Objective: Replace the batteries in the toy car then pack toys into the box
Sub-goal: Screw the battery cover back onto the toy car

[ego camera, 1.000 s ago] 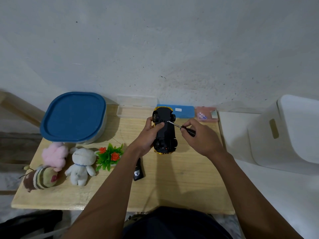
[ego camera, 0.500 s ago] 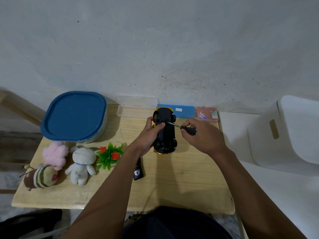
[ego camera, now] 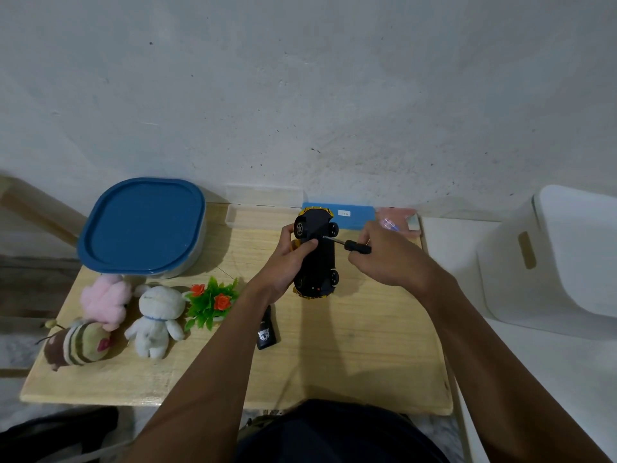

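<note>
A yellow toy car (ego camera: 319,262) is turned upside down, black underside up, at the back middle of the wooden table (ego camera: 350,345). My left hand (ego camera: 287,262) grips its left side, thumb on the underside. My right hand (ego camera: 387,259) holds a small black-handled screwdriver (ego camera: 354,245) whose tip touches the car's underside near the front wheels. A box with a blue lid (ego camera: 143,225) stands closed at the back left. In front of it lie a pink plush (ego camera: 105,300), a white plush (ego camera: 157,319), a striped bee plush (ego camera: 78,344) and a small plastic plant (ego camera: 212,300).
A black remote-like object (ego camera: 267,332) lies under my left forearm. A clear plastic case (ego camera: 263,208), a blue box (ego camera: 350,217) and a pink packet (ego camera: 399,220) line the wall. A white chair (ego camera: 561,259) stands to the right of the table.
The hands, car and screwdriver have stayed almost in place; my right hand shifted slightly on the screwdriver handle.
</note>
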